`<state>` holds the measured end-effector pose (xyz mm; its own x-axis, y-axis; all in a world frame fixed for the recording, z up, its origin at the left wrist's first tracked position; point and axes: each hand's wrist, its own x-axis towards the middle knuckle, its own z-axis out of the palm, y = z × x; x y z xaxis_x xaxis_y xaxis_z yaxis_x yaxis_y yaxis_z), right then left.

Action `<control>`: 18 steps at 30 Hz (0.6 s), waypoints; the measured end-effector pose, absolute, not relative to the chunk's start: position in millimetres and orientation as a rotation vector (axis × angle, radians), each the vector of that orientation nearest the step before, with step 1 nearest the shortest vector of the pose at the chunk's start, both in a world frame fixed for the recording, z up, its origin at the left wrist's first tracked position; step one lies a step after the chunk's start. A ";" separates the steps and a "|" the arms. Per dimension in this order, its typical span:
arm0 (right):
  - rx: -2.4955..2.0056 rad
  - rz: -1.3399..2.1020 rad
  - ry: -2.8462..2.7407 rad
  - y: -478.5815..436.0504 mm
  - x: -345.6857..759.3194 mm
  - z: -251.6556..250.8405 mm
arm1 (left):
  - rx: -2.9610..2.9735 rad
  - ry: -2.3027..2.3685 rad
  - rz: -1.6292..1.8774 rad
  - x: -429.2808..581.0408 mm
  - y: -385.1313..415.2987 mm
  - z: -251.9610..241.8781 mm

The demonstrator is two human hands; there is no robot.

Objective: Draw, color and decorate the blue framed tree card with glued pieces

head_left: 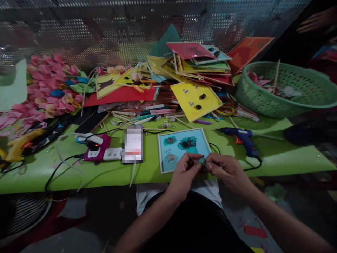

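Note:
Over the lower right corner of a light-blue framed picture [180, 161], my left hand [185, 170] pinches a small teal piece [202, 160] between thumb and fingers. My right hand [223, 170] meets it from the right, its fingers closed at the same small piece; whether they grip it or something smaller is hidden. Teal shapes with dark and grey stones lie on the picture. A blue glue gun [243, 137] rests to the right of the picture, and a phone [132, 144] to its left.
A magenta power strip [97, 149] with cables sits at the left. Behind are stacked framed pictures [200, 70], pens [163, 110] and pink paper pieces [47, 84]. A green basket [286, 102] stands at the right. Another person's hand [316, 21] shows at the upper right.

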<state>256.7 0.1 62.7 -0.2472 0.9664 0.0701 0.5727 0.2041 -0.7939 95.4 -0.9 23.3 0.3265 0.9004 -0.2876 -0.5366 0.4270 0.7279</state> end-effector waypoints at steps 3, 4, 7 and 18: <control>-1.396 1.021 -1.841 0.4 258.2 64.5 | 0.513 0.708 1.001 94.5 -0.7 23.2; -1.388 1.053 -1.823 0.2 259.4 65.2 | 0.491 0.695 0.995 94.2 -0.6 23.1; -1.392 1.050 -1.860 -0.4 265.2 68.0 | 0.434 0.664 0.971 93.3 -0.3 23.4; -1.286 0.628 -2.365 42.6 267.2 99.3 | 0.647 0.655 0.968 73.3 38.8 66.3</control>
<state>267.2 42.6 99.3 -0.5119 0.8518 0.1116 0.6844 0.4829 -0.5463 73.3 38.8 66.3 0.4125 0.8870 -0.2075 -0.5227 0.4170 0.7436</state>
